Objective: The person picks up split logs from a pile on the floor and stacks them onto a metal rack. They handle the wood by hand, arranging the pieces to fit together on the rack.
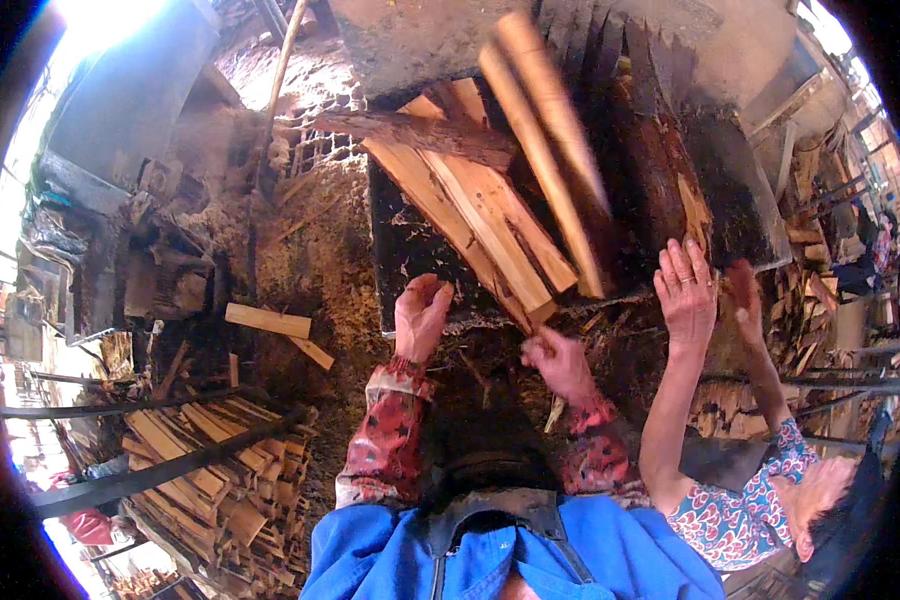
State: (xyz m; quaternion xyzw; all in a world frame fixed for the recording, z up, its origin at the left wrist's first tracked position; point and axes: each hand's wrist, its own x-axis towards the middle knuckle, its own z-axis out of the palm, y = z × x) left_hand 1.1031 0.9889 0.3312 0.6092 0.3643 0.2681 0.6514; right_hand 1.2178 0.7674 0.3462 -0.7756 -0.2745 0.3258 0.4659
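My left hand (422,316) is by the front edge of a dark, flat-topped bench (410,250), its fingers curled with nothing visible in them. My right hand (560,366) is also closed, just below the near ends of several split wood planks (470,220); I see no wood inside it. A bark-covered slab (420,135) lies across the planks. To their right, a pale wood strip (540,160) stands out, blurred at its upper end. At the right, a co-worker's hand (686,295) stretches flat over the near end of a bark-edged log piece (660,160).
The co-worker's other hand (745,298) is blurred beside the bench's right side. A rack of stacked split wood (210,460) with dark metal bars stands at the lower left. A loose wood piece (268,320) lies left of the bench. Machinery (165,280) is farther left.
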